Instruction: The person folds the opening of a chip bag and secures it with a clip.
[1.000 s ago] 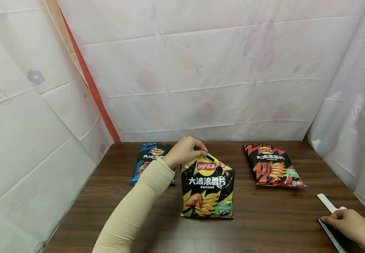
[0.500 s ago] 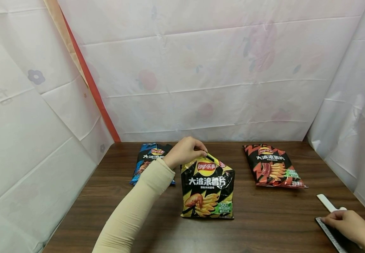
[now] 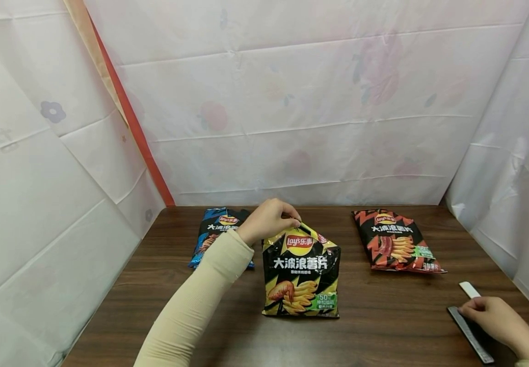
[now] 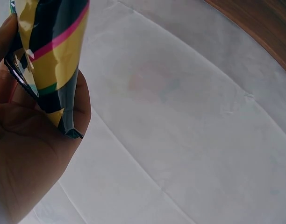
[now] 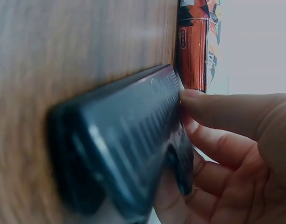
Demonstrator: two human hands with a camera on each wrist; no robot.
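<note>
My left hand (image 3: pixel 269 221) pinches the gathered top of a yellow and black Lay's chip bag (image 3: pixel 300 272), which stands upright mid-table, front towards me. In the left wrist view the bag's folded top (image 4: pixel 56 60) sits between thumb and fingers. At the table's right side my right hand (image 3: pixel 491 316) grips a long, flat black object (image 3: pixel 470 334) with a grey ribbed strip along it. The right wrist view shows that ribbed black object (image 5: pixel 129 126) large and blurred, thumb and fingers at its far end; its exact kind I cannot tell.
A white strip (image 3: pixel 468 289) lies just beyond my right hand, partly hidden by it. A blue chip bag (image 3: pixel 211 224) lies back left, partly behind my left arm. Back right is a red chip bag (image 3: pixel 395 242). White sheets (image 3: pixel 292 102) wall the wooden table (image 3: pixel 384 316).
My right hand has moved left and slightly up with the black object, now covering more of the white strip. The left hand and yellow bag have stayed put.
</note>
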